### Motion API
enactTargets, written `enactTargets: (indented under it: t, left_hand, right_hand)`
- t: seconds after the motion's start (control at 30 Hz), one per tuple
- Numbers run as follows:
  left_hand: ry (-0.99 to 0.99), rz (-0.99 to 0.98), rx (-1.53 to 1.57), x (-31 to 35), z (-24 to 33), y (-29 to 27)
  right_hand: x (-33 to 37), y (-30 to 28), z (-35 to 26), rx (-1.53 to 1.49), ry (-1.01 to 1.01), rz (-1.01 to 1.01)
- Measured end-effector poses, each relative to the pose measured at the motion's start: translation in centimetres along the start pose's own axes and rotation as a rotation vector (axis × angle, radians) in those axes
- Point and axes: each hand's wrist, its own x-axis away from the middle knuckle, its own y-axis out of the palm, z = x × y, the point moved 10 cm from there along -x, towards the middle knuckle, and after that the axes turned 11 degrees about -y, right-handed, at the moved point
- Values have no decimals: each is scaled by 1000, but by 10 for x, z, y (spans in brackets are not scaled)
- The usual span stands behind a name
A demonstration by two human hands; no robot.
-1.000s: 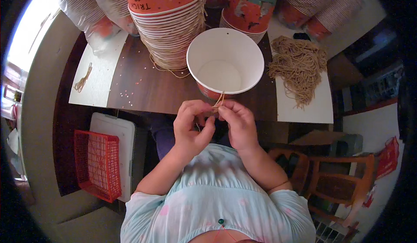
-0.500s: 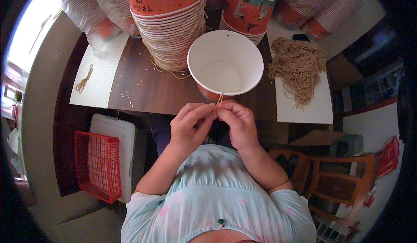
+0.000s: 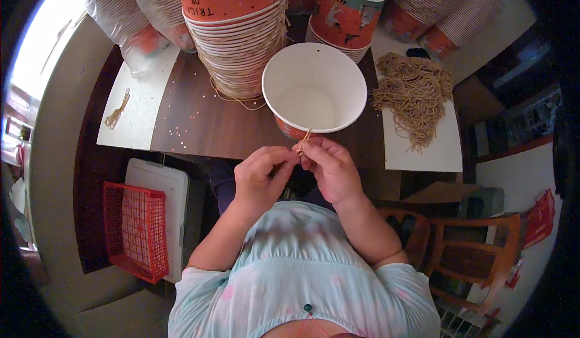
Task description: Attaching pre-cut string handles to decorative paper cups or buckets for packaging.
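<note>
Just beyond left hand (image 3: pixel 261 178) and right hand (image 3: pixel 334 172) — grip closed on cord (image 3: pixel 308 135) — white-lined bucket (image 3: pixel 314 84); farther, bucket stack (image 3: pixel 240 54), string heap (image 3: pixel 417 93)

We took this for a small home workroom, since a tall stack of paper buckets (image 3: pixel 238 54) and a heap of cord (image 3: pixel 417 90) shared the table (image 3: pixel 202 129) near a wooden chair (image 3: pixel 512 247).

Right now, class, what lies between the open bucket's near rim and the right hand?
A short stretch of tan cord spans from the open bucket to the right hand, in the head view.
</note>
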Motion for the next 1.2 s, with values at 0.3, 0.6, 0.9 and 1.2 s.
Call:
enactTargets:
  t: [0.3,0.6,0.9,1.2]
  left_hand:
    - [-303,-72,137,-5,-31,-6]
    - [-661,-234,547,11,-52,16]
    - [-388,-325,128,11,13,-1]
    - [-207,-591,376,15,75,-18]
  right_hand:
    - [1,-25,-44,684,-251,97]
    - [9,1,-81,1176,-655,53]
    - [64,72,-92,1311,-1432,-362]
    - [38,54,-111,1172,-1400,-293]
